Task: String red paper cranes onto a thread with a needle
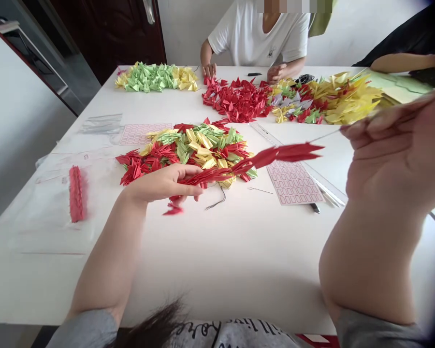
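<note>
The right hand (391, 145) had its fingers (358, 126) pinched narrow on a thin thread (326, 136) carrying a strung row of red paper cranes (275, 157), while the left hand (159, 183) lay over that row's lower end, fingers loosely curled, with no clear grip. The row passed just over the near edge of the mixed heap of loose paper cranes (199, 145), all unstrung. Left of the heap lay a tightly packed red strand (76, 193); beyond the heap, more loose red cranes (235, 99) and yellow cranes (344, 99) lay in piles.

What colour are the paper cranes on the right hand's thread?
Red cranes, best seen in the head view.
</note>
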`<state>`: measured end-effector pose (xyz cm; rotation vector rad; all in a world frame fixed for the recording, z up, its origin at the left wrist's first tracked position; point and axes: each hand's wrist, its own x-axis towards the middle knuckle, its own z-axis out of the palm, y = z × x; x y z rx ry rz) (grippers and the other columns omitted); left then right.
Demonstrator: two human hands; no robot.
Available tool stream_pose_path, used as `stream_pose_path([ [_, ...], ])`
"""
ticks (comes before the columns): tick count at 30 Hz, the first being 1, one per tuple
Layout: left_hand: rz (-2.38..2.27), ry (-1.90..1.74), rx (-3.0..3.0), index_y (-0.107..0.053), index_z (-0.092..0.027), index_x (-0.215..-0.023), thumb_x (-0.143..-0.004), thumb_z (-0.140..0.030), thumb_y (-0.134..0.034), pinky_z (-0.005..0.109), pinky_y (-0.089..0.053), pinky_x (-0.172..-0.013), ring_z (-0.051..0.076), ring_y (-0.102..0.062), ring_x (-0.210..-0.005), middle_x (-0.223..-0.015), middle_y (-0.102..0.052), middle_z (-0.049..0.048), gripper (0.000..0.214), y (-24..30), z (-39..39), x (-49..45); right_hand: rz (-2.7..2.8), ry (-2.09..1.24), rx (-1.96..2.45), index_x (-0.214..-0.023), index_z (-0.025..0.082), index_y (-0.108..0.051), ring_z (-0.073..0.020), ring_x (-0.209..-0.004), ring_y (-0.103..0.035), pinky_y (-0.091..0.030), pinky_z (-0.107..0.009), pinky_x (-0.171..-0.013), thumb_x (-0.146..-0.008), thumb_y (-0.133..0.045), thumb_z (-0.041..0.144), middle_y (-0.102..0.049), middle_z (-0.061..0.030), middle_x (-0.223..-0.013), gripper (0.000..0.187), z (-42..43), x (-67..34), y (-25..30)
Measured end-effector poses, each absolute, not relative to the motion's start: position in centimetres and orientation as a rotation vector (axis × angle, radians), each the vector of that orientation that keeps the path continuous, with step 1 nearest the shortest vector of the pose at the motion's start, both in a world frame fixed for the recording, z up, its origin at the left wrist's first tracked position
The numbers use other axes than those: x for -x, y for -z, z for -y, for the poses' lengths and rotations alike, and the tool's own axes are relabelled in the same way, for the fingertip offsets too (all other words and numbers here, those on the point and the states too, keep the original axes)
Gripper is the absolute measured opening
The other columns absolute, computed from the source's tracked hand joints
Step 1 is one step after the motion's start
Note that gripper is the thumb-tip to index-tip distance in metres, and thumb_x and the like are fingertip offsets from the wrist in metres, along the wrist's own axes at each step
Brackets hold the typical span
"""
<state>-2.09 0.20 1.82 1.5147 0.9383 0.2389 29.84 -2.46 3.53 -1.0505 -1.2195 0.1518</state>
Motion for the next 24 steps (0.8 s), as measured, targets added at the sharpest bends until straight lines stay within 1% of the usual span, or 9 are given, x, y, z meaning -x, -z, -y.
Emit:
stream_pose_path([
  [2, -1.086, -0.214, -1.636, -0.071, -0.023, -0.113, -0.069, -0.042, -0.085, 0.020, -0.047, -0.052, 0.011, -0.061, -0.061, -0.100, -0.073, 0.0058, 0.050, -1.8, -0.8, 3.0, 1.240, -0.147, 0.953, -0.079, 0.024, -0.052, -0.0136, -0.056, -0.054, -0.052, -0.037, -0.062, -0.091, -0.061, 0.038, -0.050, 0.0013, -0.066, 0.020, 2.4, -30.1, -3.5],
  [4, -1.214, -0.217, -1.712, -0.074, -0.025, -0.112, -0.066, -0.046, -0.085, 0.018, -0.049, -0.059, 0.015, -0.067, -0.078, -0.108, -0.073, 0.0048, 0.051, -1.9, -1.1, 4.1, 1.349, -0.063, 1.070, -0.079, 0.023, -0.054, -0.0118, -0.054, -0.051, -0.048, -0.034, -0.059, -0.089, -0.063, 0.032, -0.052, 0.0018, -0.065, 0.017, 2.5, -30.2, -3.5],
  [5, -1.262, -0.209, -1.721, -0.075, -0.025, -0.110, -0.067, -0.048, -0.085, 0.018, -0.049, -0.061, 0.017, -0.067, -0.083, -0.104, -0.073, 0.0043, 0.050, -1.9, -1.2, 4.6, 1.391, -0.012, 1.192, -0.080, 0.022, -0.055, -0.0116, -0.054, -0.052, -0.046, -0.033, -0.058, -0.090, -0.060, 0.028, -0.054, 0.0012, -0.065, 0.013, 2.6, -30.3, -3.5],
  [8, -1.316, -0.160, -1.665, -0.076, -0.021, -0.097, -0.073, -0.058, -0.078, 0.020, -0.047, -0.054, 0.017, -0.065, -0.072, -0.083, -0.072, 0.0053, 0.045, -2.1, -1.2, 5.7, 1.493, -0.021, 1.642, -0.080, 0.021, -0.058, -0.0119, -0.057, -0.057, -0.044, -0.033, -0.064, -0.089, -0.057, 0.016, -0.060, 0.0007, -0.063, 0.010, 2.5, -30.5, -3.6],
  [11, -1.244, -0.115, -1.553, -0.074, -0.018, -0.084, -0.079, -0.062, -0.071, 0.023, -0.050, -0.055, 0.019, -0.066, -0.073, -0.081, -0.073, 0.0094, 0.045, -2.2, -1.2, 6.2, 1.563, -0.161, 1.989, -0.075, 0.021, -0.059, -0.0127, -0.063, -0.061, -0.044, -0.034, -0.075, -0.088, -0.059, 0.010, -0.066, -0.0006, -0.065, 0.017, 2.0, -30.7, -3.6],
  [13, -1.204, -0.110, -1.534, -0.074, -0.017, -0.081, -0.080, -0.060, -0.070, 0.024, -0.050, -0.055, 0.020, -0.066, -0.073, -0.080, -0.073, 0.0107, 0.043, -2.1, -1.4, 6.4, 1.536, -0.206, 2.084, -0.072, 0.021, -0.059, -0.0133, -0.063, -0.060, -0.043, -0.035, -0.074, -0.088, -0.060, 0.009, -0.069, -0.0021, -0.065, 0.019, 1.7, -30.9, -3.7],
  [16, -1.155, -0.122, -1.584, -0.072, -0.018, -0.083, -0.078, -0.052, -0.075, 0.023, -0.047, -0.052, 0.016, -0.061, -0.063, -0.074, -0.069, 0.0073, 0.035, -1.8, -1.7, 6.7, 1.523, -0.209, 2.192, -0.068, 0.021, -0.060, -0.0149, -0.060, -0.057, -0.039, -0.036, -0.068, -0.087, -0.059, 0.010, -0.067, -0.0040, -0.061, 0.022, 1.3, -31.6, -3.6],
  [19, -1.182, -0.121, -1.630, -0.072, -0.021, -0.098, -0.073, -0.045, -0.081, 0.022, -0.046, -0.052, 0.014, -0.058, -0.060, -0.075, -0.066, 0.0030, 0.037, -1.6, -2.0, 7.0, 1.583, -0.240, 2.393, -0.063, 0.020, -0.061, -0.0157, -0.057, -0.051, -0.036, -0.037, -0.064, -0.085, -0.062, 0.010, -0.067, -0.0051, -0.060, 0.024, 1.0, -32.6, -3.5],
  [24, -1.283, -0.145, -1.606, -0.071, -0.020, -0.103, -0.078, -0.053, -0.075, 0.021, -0.044, -0.054, 0.013, -0.058, -0.064, -0.089, -0.072, 0.0064, 0.041, -1.2, -2.1, 6.5, 1.656, -0.338, 2.684, -0.059, 0.020, -0.063, -0.0155, -0.059, -0.045, -0.036, -0.037, -0.064, -0.083, -0.068, 0.017, -0.070, -0.0059, -0.070, 0.025, 0.9, -33.3, -3.2],
])
